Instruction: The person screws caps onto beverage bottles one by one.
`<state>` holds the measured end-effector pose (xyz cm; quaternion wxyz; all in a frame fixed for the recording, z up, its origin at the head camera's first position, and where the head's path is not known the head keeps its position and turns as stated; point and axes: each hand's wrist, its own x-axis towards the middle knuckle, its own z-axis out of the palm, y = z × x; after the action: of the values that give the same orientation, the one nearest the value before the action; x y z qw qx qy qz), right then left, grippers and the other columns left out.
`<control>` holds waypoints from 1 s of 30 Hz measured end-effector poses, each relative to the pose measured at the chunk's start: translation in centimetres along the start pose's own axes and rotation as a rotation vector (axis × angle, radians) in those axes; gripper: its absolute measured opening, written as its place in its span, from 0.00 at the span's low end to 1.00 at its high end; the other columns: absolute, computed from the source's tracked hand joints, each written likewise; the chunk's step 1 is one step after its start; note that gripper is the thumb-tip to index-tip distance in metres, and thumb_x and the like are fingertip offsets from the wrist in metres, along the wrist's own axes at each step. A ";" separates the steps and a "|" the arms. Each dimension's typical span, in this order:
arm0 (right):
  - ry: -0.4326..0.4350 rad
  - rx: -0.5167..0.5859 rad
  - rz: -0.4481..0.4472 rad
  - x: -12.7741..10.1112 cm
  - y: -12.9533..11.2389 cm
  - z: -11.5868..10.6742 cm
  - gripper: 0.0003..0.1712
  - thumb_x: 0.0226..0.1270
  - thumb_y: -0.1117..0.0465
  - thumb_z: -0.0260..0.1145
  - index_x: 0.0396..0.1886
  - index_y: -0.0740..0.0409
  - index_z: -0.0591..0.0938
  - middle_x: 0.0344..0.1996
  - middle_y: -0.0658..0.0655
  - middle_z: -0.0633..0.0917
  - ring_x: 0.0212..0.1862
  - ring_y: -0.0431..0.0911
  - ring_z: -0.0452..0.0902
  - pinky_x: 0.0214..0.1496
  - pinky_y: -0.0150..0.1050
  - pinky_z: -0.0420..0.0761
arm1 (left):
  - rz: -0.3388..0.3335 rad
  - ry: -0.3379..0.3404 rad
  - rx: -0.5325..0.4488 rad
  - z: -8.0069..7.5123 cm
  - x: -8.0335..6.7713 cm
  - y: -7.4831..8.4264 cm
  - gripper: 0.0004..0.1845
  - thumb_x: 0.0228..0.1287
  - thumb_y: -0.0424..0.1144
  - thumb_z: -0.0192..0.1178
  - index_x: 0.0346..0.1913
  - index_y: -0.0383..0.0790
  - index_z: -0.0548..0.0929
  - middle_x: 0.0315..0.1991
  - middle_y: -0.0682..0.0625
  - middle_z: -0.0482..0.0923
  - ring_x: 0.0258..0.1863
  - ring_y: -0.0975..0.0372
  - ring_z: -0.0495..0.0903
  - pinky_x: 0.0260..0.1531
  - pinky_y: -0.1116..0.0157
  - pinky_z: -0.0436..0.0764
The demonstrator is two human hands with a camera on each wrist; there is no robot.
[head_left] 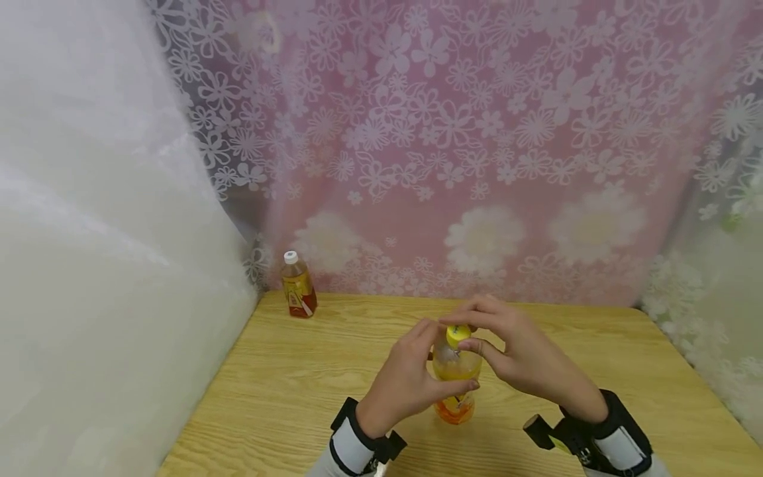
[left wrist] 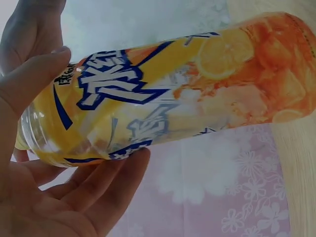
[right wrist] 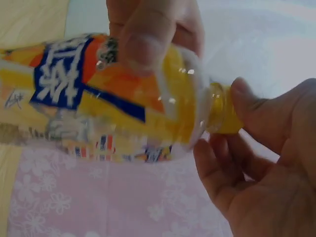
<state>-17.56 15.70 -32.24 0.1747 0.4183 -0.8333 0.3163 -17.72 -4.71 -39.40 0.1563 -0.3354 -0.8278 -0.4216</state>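
A clear plastic drink bottle (left wrist: 163,94) with a yellow and orange label stands upright on the near part of the wooden table. My left hand (head_left: 408,374) grips it round the upper body, thumb across the front and fingers behind. At the neck, my right hand (head_left: 507,341) pinches the yellow cap (head_left: 457,334) between thumb and fingers. In the right wrist view the cap (right wrist: 228,109) sits on the bottle's neck, with the right thumb pressed to its side. The bottle looks see-through, without visible drink in it.
A second bottle (head_left: 299,288) with a white cap, dark reddish drink and a yellow label stands at the table's back left corner. A pink flowered curtain (head_left: 387,165) hangs behind the wooden table (head_left: 286,384). White sheeting (head_left: 107,265) closes the left side.
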 end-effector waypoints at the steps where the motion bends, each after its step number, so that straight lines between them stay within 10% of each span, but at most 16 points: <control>1: 0.004 -0.014 -0.009 -0.1 0.0 0.1 0.25 0.60 0.71 0.74 0.56 0.48 0.85 0.43 0.41 0.79 0.42 0.35 0.74 0.40 0.32 0.78 | -0.002 -0.005 -0.004 0.0 0.0 0.0 0.35 0.54 0.58 0.76 0.62 0.54 0.75 0.49 0.60 0.75 0.37 0.71 0.73 0.34 0.74 0.79; 16: 0.272 -0.317 0.310 0.4 -2.2 3.5 0.17 0.58 0.53 0.80 0.38 0.57 0.83 0.33 0.52 0.81 0.35 0.45 0.75 0.35 0.41 0.77 | -0.079 0.203 0.309 1.4 -0.3 1.0 0.39 0.51 0.57 0.78 0.63 0.44 0.78 0.46 0.53 0.77 0.35 0.67 0.81 0.35 0.73 0.83; 23: 0.093 -0.132 0.275 0.4 -1.1 1.3 0.15 0.61 0.54 0.77 0.46 0.45 0.84 0.41 0.42 0.81 0.38 0.40 0.73 0.38 0.37 0.77 | -0.111 0.057 0.054 0.6 -0.1 0.8 0.41 0.52 0.56 0.78 0.68 0.50 0.74 0.52 0.58 0.77 0.40 0.69 0.76 0.37 0.73 0.79; 30: -0.028 0.003 0.011 0.0 0.3 -0.5 0.24 0.62 0.70 0.73 0.57 0.47 0.85 0.51 0.44 0.83 0.43 0.35 0.77 0.40 0.33 0.81 | -0.107 -0.033 -0.071 -0.1 -0.1 0.3 0.37 0.51 0.57 0.78 0.63 0.56 0.76 0.48 0.62 0.76 0.43 0.73 0.76 0.42 0.71 0.81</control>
<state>-17.76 16.17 -32.04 0.1606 0.4185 -0.8375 0.3124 -17.44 -4.67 -39.22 0.1078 -0.3028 -0.8315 -0.4531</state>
